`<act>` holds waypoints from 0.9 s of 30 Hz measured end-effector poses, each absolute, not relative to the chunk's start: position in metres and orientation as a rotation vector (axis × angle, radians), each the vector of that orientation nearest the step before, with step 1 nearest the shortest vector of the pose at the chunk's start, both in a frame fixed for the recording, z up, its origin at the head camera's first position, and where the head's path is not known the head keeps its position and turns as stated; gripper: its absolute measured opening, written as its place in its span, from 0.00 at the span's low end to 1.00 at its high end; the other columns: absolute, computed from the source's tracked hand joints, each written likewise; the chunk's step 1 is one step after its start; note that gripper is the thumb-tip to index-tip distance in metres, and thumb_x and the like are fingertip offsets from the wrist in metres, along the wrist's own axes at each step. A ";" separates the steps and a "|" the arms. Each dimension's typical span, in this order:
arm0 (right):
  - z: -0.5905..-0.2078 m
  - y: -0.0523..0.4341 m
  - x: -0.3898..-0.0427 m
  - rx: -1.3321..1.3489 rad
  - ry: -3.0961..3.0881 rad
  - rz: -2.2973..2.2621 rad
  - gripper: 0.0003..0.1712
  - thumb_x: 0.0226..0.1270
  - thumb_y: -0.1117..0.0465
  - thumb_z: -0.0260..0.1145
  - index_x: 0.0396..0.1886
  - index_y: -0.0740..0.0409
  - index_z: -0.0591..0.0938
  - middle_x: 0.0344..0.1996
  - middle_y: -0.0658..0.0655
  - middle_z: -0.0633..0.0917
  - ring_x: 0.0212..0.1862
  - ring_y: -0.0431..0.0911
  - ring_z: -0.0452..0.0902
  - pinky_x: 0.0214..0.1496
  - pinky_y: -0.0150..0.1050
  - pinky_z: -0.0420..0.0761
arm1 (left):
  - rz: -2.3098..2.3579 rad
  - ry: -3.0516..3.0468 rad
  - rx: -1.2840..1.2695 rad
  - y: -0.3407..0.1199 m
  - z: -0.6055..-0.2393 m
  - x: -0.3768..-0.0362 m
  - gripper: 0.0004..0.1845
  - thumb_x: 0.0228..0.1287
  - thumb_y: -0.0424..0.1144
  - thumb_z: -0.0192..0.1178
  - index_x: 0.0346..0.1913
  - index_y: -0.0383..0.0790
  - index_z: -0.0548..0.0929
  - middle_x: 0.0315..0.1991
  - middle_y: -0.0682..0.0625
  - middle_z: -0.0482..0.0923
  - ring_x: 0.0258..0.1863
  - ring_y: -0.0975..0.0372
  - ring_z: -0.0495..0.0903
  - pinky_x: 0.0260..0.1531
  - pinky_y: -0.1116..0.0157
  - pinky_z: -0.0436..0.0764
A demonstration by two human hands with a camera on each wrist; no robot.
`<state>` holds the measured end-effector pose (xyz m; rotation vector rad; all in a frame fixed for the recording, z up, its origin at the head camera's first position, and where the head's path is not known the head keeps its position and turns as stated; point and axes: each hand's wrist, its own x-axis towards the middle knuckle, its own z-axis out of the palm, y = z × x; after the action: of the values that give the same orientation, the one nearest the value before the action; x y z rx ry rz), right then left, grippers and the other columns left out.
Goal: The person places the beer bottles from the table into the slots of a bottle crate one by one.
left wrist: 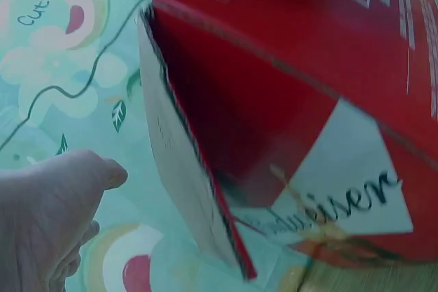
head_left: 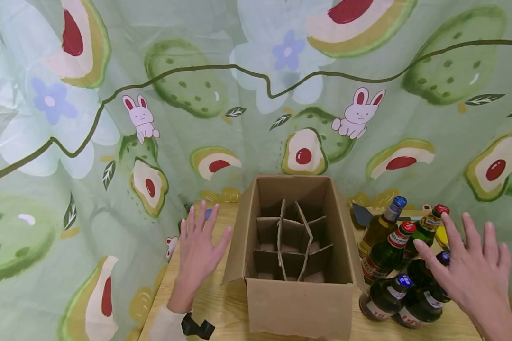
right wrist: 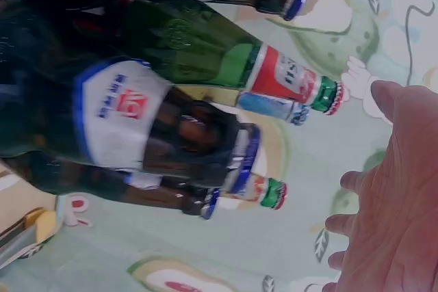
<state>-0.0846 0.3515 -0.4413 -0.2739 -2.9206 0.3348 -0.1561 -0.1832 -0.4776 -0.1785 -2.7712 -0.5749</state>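
An open cardboard box [head_left: 298,308] with crossed cardboard dividers [head_left: 281,237] stands on the table, its compartments holding nothing. Red printing covers the box's outer side [left wrist: 287,59] in the left wrist view. My left hand [head_left: 201,246] is raised to the left of the box, fingers spread, holding nothing. My right hand [head_left: 473,270] is held over the bottles at the right, fingers spread. Below it stand a green bottle with a red cap [head_left: 384,253], a second green bottle [head_left: 424,227], a yellowish bottle with a blue cap [head_left: 377,229], and dark bottles with blue caps [head_left: 381,298].
The wooden table [head_left: 222,312] runs up to a hanging cloth [head_left: 256,142] printed with avocados. Behind the bottles lies a dark, flat-bladed spatula [head_left: 361,215], with a yellow item [head_left: 442,237] nearby. A small blue object [head_left: 208,214] lies behind my left hand.
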 end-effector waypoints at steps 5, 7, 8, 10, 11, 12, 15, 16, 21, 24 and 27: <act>-0.427 0.348 -0.099 -0.195 -2.904 0.352 0.57 0.74 0.26 0.52 0.87 0.50 0.41 0.83 0.69 0.34 0.80 0.71 0.16 0.73 0.76 0.29 | -0.657 -2.754 -0.214 -0.168 -0.469 -0.144 0.40 0.77 0.69 0.46 0.85 0.59 0.54 0.86 0.50 0.41 0.85 0.49 0.35 0.77 0.36 0.41; -0.420 0.347 -0.107 -0.161 -2.892 0.369 0.56 0.75 0.27 0.52 0.87 0.50 0.42 0.83 0.68 0.33 0.80 0.70 0.17 0.73 0.76 0.29 | -0.673 -2.737 -0.236 -0.161 -0.466 -0.140 0.40 0.78 0.68 0.45 0.85 0.59 0.54 0.86 0.49 0.42 0.85 0.49 0.35 0.77 0.35 0.41; -0.417 0.347 -0.110 -0.141 -2.885 0.379 0.56 0.75 0.27 0.52 0.87 0.51 0.42 0.83 0.68 0.34 0.80 0.70 0.17 0.73 0.76 0.29 | -0.681 -2.729 -0.248 -0.158 -0.464 -0.139 0.39 0.78 0.68 0.45 0.85 0.60 0.53 0.86 0.49 0.42 0.85 0.49 0.35 0.77 0.35 0.41; -0.412 0.346 -0.117 -0.107 -2.879 0.396 0.56 0.75 0.28 0.52 0.87 0.51 0.42 0.83 0.68 0.33 0.80 0.70 0.17 0.74 0.75 0.28 | -0.710 -2.708 -0.272 -0.153 -0.462 -0.136 0.39 0.78 0.67 0.47 0.85 0.58 0.54 0.86 0.48 0.43 0.85 0.49 0.36 0.77 0.35 0.42; -0.410 0.346 -0.121 -0.089 -2.874 0.405 0.55 0.76 0.28 0.52 0.87 0.52 0.43 0.83 0.68 0.34 0.81 0.70 0.17 0.74 0.75 0.29 | -0.729 -2.702 -0.281 -0.150 -0.461 -0.135 0.39 0.78 0.66 0.47 0.85 0.58 0.54 0.86 0.49 0.42 0.85 0.49 0.35 0.77 0.35 0.41; -0.409 0.346 -0.124 -0.073 -2.871 0.409 0.55 0.76 0.29 0.52 0.87 0.52 0.43 0.83 0.69 0.34 0.81 0.70 0.18 0.74 0.76 0.30 | -0.749 -2.698 -0.289 -0.148 -0.460 -0.132 0.39 0.78 0.66 0.47 0.85 0.59 0.53 0.86 0.50 0.41 0.85 0.51 0.33 0.78 0.36 0.39; -0.404 0.346 -0.136 -0.033 -2.870 0.428 0.55 0.76 0.29 0.52 0.87 0.53 0.43 0.83 0.70 0.35 0.81 0.70 0.20 0.73 0.77 0.32 | -0.826 -2.684 -0.324 -0.139 -0.458 -0.125 0.40 0.79 0.65 0.47 0.85 0.61 0.49 0.86 0.54 0.38 0.85 0.54 0.31 0.78 0.38 0.38; -0.403 0.346 -0.141 -0.014 -2.863 0.443 0.55 0.76 0.30 0.53 0.87 0.54 0.44 0.83 0.70 0.36 0.81 0.70 0.22 0.73 0.77 0.33 | -0.858 -2.675 -0.340 -0.136 -0.458 -0.123 0.40 0.79 0.65 0.47 0.86 0.60 0.48 0.86 0.56 0.37 0.85 0.55 0.31 0.78 0.38 0.38; -0.400 0.344 -0.164 0.098 -2.829 0.512 0.51 0.75 0.34 0.59 0.85 0.56 0.52 0.80 0.75 0.48 0.78 0.77 0.38 0.65 0.82 0.43 | -1.034 -2.592 -0.415 -0.120 -0.460 -0.111 0.43 0.78 0.62 0.52 0.86 0.52 0.49 0.86 0.58 0.37 0.85 0.56 0.34 0.79 0.39 0.42; -0.400 0.344 -0.177 0.133 -2.837 0.498 0.50 0.75 0.34 0.60 0.81 0.61 0.59 0.75 0.79 0.58 0.71 0.81 0.47 0.60 0.81 0.49 | -1.117 -2.542 -0.425 -0.111 -0.462 -0.106 0.44 0.78 0.60 0.54 0.86 0.49 0.48 0.86 0.57 0.38 0.85 0.57 0.37 0.79 0.41 0.46; -0.401 0.346 -0.188 0.143 -2.872 0.453 0.47 0.74 0.33 0.60 0.74 0.67 0.67 0.67 0.83 0.65 0.65 0.82 0.53 0.57 0.79 0.54 | -1.193 -2.508 -0.424 -0.104 -0.465 -0.102 0.45 0.77 0.59 0.56 0.86 0.45 0.49 0.86 0.55 0.41 0.85 0.54 0.41 0.78 0.41 0.50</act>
<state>-0.1878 0.3463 -0.4007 0.1432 -2.8722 0.4533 -0.1023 -0.1037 -0.4647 -0.4242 -2.5085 -1.1932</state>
